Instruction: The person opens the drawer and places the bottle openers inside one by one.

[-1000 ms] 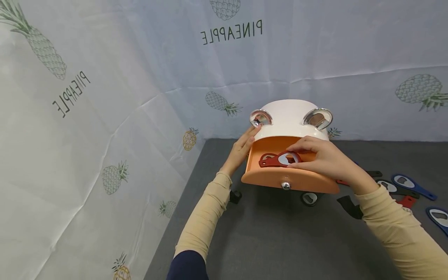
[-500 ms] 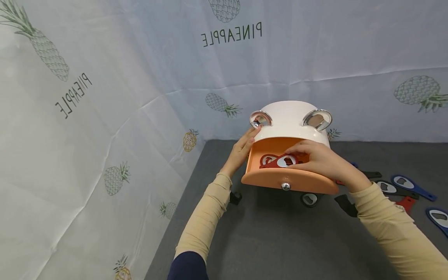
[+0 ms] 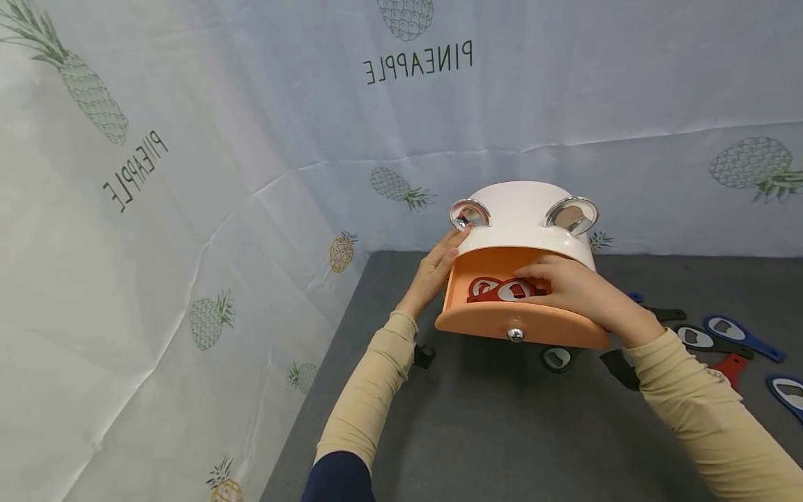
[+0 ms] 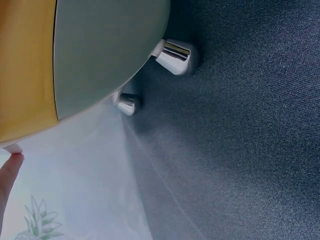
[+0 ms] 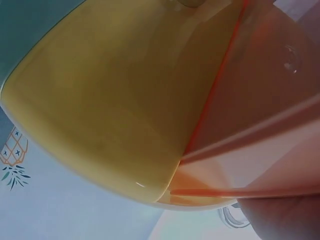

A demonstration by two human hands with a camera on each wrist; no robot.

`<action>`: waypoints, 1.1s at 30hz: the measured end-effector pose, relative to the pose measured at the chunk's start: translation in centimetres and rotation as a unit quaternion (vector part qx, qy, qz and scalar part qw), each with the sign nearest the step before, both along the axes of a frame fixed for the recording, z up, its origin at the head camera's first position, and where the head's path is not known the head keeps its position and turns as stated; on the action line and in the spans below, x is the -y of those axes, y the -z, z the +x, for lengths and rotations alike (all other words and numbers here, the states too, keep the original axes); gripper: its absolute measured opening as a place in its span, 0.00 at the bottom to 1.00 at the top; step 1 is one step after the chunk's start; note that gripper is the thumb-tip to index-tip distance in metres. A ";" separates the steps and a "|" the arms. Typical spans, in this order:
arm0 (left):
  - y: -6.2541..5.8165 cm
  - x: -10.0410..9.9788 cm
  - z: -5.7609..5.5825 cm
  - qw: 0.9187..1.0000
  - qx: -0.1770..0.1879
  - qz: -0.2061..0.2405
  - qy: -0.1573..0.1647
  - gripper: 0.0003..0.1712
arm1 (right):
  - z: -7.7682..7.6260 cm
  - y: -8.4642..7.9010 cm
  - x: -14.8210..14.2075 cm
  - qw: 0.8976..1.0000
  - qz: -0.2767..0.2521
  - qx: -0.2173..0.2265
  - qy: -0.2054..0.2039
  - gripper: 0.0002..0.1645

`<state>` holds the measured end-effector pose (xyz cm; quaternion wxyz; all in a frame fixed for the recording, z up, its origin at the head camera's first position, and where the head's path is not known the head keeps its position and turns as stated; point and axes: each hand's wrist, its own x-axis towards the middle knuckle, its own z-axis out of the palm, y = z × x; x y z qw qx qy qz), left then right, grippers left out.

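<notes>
In the head view, a white rounded storage box (image 3: pixel 523 213) with two round silver-rimmed ears has its orange drawer (image 3: pixel 486 322) pulled out. My left hand (image 3: pixel 433 273) rests along the box's left side, fingers stretched up by the left ear. A finger (image 4: pixel 9 172) touches the box's edge in the left wrist view. Inside the drawer, my right hand (image 3: pixel 564 289) pinches the right end of a red bottle opener (image 3: pixel 511 291) between thumb and fingers. Another red bottle opener (image 3: pixel 483 286) lies just behind it, partly covered. The right fingertips are partly hidden in the drawer.
Right of the box lie a blue bottle opener (image 3: pixel 746 337), a black one (image 3: pixel 709 339), a red one (image 3: pixel 730 368) and another blue one (image 3: pixel 787 392). A black one (image 3: pixel 555 358) shows under the drawer. Pineapple-print cloth (image 3: pixel 282 230) hangs behind and left of the grey table (image 3: pixel 502 432).
My right hand has lowered the red bottle opener deeper into the drawer, beside the other red one. The left hand has stayed on the box's side.
</notes>
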<state>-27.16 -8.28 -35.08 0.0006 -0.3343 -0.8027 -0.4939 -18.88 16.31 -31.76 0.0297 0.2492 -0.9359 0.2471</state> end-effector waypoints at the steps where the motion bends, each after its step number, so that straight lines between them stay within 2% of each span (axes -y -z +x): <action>1: 0.0 0.0 0.0 1.000 0.000 0.001 0.000 0.26 | 0.0 0.0 0.0 1.000 0.002 0.000 0.000 0.28; 8: 0.0 -0.1 0.0 1.000 0.011 -0.007 -0.010 0.26 | 0.0 -0.2 -0.1 1.000 0.008 0.006 0.001 0.32; 18: 0.1 -0.1 0.0 1.000 0.016 -0.007 -0.016 0.27 | 0.9 -1.0 -0.4 1.000 -0.024 0.007 0.008 0.25; 26: 0.0 -0.1 0.0 1.000 0.012 -0.009 -0.011 0.26 | 2.4 -2.0 -0.8 0.999 -0.038 -0.020 0.023 0.22; 28: 0.0 0.0 0.1 1.000 0.015 -0.007 -0.011 0.26 | 2.9 -2.1 -0.8 0.997 -0.044 -0.047 0.031 0.19; 30: 0.0 0.0 0.1 1.000 0.013 -0.006 -0.008 0.26 | 3.3 -2.0 -0.8 0.993 -0.060 -0.096 0.036 0.18; 32: 0.1 -0.1 0.1 1.000 0.010 -0.002 -0.007 0.27 | 3.8 -1.9 -0.7 0.982 -0.080 -0.166 0.033 0.18; 33: 0.1 -0.1 0.1 1.000 0.008 -0.002 -0.007 0.27 | 4.0 -1.8 -0.7 0.974 -0.094 -0.206 0.028 0.18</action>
